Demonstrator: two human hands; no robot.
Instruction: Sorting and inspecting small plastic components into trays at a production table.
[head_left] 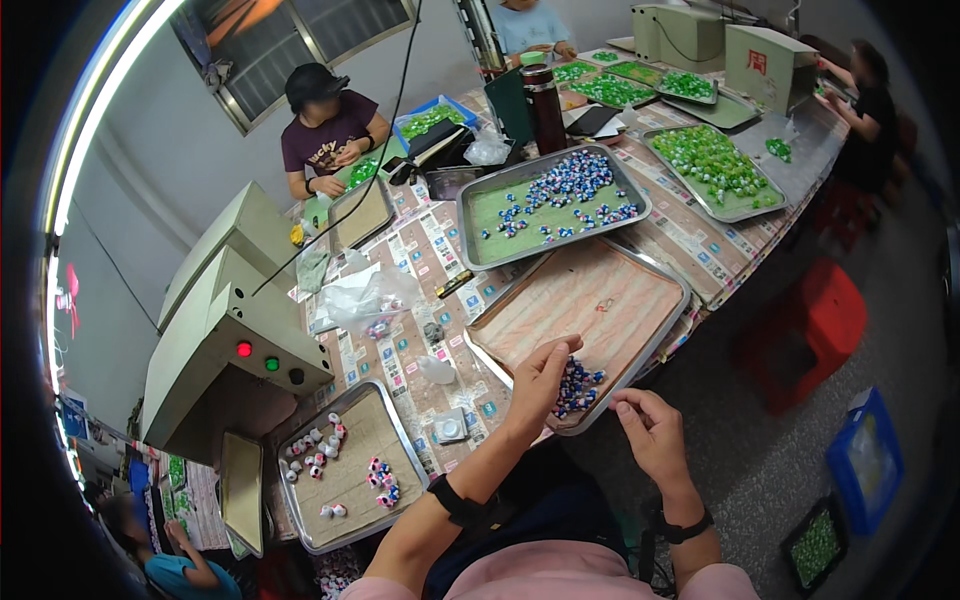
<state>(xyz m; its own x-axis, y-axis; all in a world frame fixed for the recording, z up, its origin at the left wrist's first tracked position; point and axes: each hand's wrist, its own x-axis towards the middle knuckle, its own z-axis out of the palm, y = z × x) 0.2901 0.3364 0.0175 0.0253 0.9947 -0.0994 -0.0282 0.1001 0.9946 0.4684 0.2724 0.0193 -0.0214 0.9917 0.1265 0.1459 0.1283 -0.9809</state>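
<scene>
Nearest the camera, the person's 2 forearms come up from the lower edge, each with a dark band at the wrist. The left hand (pixel 541 382) is raised over the near corner of a metal tray (pixel 640 345) lined with striped pinkish cloth; its fingers are curled loosely, half open, and whether they pinch anything cannot be told. Just beside its fingertips, on that corner of the tray, lies a small heap of blue, white and red beads (pixel 578 385). The right hand (pixel 652 430) hangs off the table (pixel 420 250) edge just right of the tray, fingers bent inward with thumb and forefinger close together; if it holds a bead, it is too small to see. To the left, on the near end of the table, a second tray (pixel 395 500) holds scattered pink and white pieces, and beside it stands a beige machine (pixel 215 345) with 1 red and 1 green button. Between the 2 trays sit a small white dish and some crumpled clear bags (pixel 365 295). Further along, a third tray (pixel 480 225) with a green liner carries many blue and white beads. Beyond it stand a dark flask (pixel 545 105) and trays of green pieces (pixel 712 160). At the far end, a person in a maroon shirt (pixel 325 130) sits working at the table, and another person sits at the right side.
</scene>
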